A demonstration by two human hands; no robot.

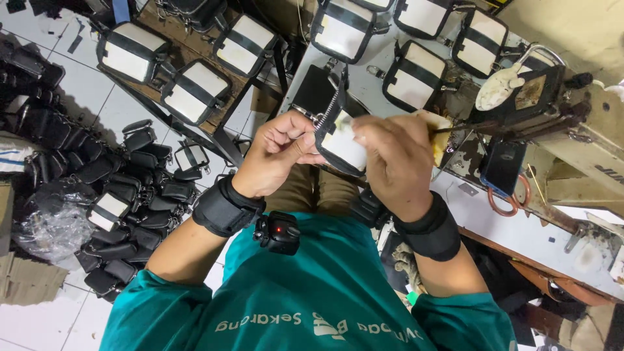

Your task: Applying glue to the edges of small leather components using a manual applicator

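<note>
Both my hands meet over my lap on a small black pouch with a white panel (341, 144) and a metal zipper along its left edge. My left hand (279, 153) pinches the pouch's left side by the zipper. My right hand (396, 162) lies over its right side and grips a thin dark stick (450, 129) that points right, with a yellowish pad (441, 138) showing behind the fingers. Black bands wrap both wrists. The pouch's right half is hidden under my right hand.
Several like pouches (416, 78) lie on the white workbench (520, 227) ahead, more on a wooden rack (195, 91) at left. A black tin with a white lid (520, 91), a phone (504, 166) and a copper ring (513, 201) sit to the right. Black pouches are heaped on the floor (130, 195).
</note>
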